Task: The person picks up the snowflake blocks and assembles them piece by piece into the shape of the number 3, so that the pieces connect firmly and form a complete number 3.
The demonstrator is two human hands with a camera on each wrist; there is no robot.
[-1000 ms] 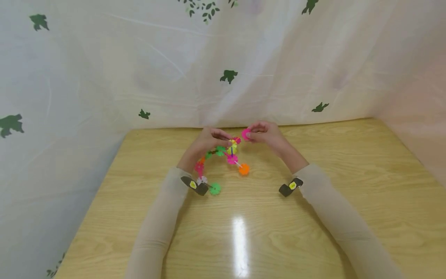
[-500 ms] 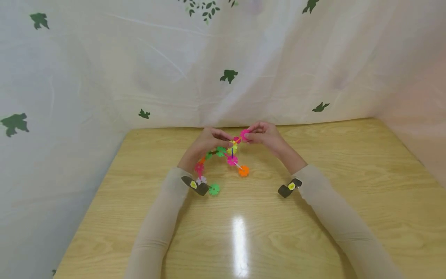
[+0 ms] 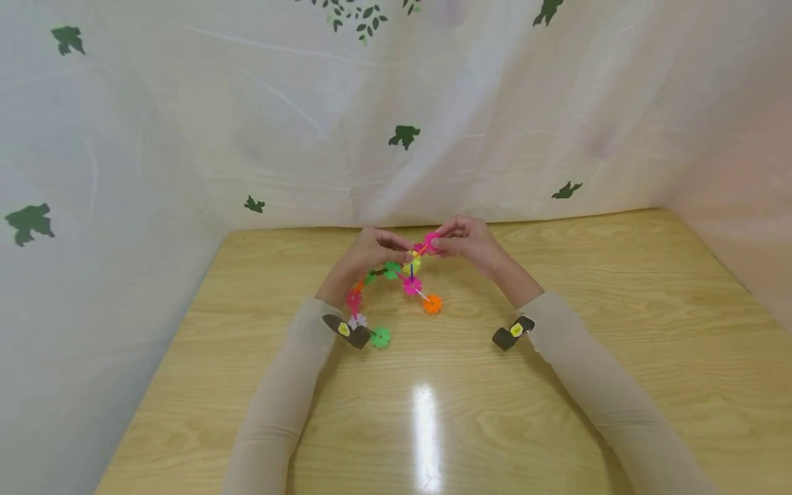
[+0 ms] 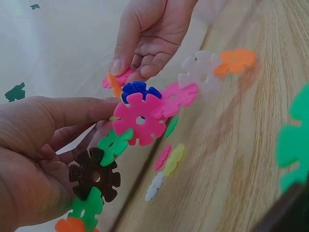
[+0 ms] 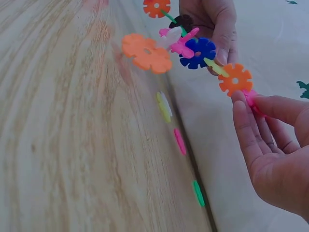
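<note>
Pinching the chain of flower pieces beside its yellow piece with left fingers, and grasping a pink piece at its far right end with right fingers. Held over the far middle of the counter, curving left and near.

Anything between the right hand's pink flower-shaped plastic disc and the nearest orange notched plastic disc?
Nothing visible: the pink disc, pinched by the right hand, meets the edge of the orange disc directly. The left hand lies beyond it, not between.
</note>
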